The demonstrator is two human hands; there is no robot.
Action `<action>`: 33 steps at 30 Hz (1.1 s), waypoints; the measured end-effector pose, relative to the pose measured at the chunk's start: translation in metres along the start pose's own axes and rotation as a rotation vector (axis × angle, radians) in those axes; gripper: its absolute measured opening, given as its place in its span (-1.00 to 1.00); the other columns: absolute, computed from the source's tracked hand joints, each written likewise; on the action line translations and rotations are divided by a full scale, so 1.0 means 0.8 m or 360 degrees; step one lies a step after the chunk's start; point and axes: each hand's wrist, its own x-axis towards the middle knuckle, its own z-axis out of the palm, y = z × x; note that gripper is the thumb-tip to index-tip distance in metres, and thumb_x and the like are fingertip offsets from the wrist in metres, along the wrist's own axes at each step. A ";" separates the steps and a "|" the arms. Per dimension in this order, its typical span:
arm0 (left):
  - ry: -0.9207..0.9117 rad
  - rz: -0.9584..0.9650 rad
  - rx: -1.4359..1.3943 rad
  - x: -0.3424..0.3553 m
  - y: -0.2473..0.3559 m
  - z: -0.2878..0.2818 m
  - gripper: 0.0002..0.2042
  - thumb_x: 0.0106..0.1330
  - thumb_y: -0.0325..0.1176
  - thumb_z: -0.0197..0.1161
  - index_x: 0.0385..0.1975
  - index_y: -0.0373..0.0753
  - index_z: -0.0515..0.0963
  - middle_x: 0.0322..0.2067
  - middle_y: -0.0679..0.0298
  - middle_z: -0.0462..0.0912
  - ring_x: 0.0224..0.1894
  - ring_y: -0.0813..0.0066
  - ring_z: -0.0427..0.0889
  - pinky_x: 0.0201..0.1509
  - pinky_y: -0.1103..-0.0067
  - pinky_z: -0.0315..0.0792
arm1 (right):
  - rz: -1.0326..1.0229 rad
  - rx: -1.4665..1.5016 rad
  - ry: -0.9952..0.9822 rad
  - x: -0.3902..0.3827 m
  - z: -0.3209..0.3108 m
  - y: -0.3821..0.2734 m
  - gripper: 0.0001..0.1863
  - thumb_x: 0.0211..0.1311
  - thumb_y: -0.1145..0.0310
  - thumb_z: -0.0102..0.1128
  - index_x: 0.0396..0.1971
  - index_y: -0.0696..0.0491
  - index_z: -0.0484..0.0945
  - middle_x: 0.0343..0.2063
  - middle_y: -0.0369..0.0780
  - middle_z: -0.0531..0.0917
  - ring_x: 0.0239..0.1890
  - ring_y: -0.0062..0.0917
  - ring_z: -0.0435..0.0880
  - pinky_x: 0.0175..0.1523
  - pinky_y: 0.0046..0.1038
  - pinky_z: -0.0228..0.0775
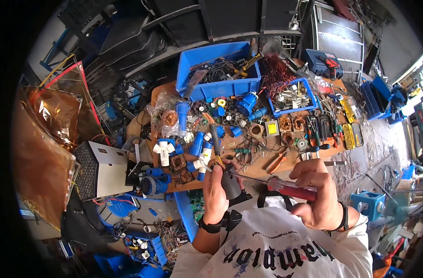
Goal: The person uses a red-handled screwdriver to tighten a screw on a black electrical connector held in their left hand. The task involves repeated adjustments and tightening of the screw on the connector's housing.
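White shirt fabric [276, 231] spreads below the grey cylinder [231, 186], which the left hand [214, 194] grips with the counter [292, 163] beyond it, while right of it the right hand [321, 194] clasps a red-handled screwdriver [288, 188] — whose tip could slip into the other hand if pushed askew.

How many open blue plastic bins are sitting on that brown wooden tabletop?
2: a large, deep blue plastic bin at the far side, holding tangled dark cables, and a smaller, shallow blue plastic bin to its right, holding metal pieces. Another small one could be hidden.
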 end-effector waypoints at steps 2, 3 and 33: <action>-0.0002 -0.0014 -0.0093 -0.003 0.008 -0.011 -0.69 0.47 -0.12 -0.06 -0.09 -0.29 0.36 -0.30 0.12 0.52 -0.48 0.42 0.58 -0.45 0.51 0.52 | 0.0184 -0.0147 -0.0050 -0.011 0.004 -0.009 -0.46 0.00 0.17 0.45 -0.18 0.15 0.34 -0.40 -0.18 0.58 -0.50 -0.36 0.65 -0.47 -0.40 0.47; -0.0001 0.0001 -0.0078 -0.004 0.008 -0.018 -0.68 0.47 -0.12 -0.06 -0.09 -0.28 0.35 -0.29 0.10 0.52 -0.47 0.41 0.58 -0.45 0.50 0.52 | 0.0156 -0.0230 -0.0138 -0.006 0.003 -0.014 -0.54 0.07 0.25 0.40 -0.20 0.17 0.34 -0.45 -0.20 0.57 -0.62 -0.38 0.62 -0.57 -0.41 0.42; -0.0238 0.0029 -0.0108 -0.012 0.033 -0.008 -0.62 0.46 -0.05 -0.10 -0.06 -0.30 0.33 -0.19 0.05 0.46 -0.36 0.35 0.56 -0.42 0.47 0.55 | -0.0411 0.0663 0.0436 -0.026 0.033 -0.019 -0.77 0.03 0.56 0.37 -0.30 0.07 0.55 -0.22 -0.15 0.65 -0.15 -0.31 0.62 -0.14 -0.38 0.47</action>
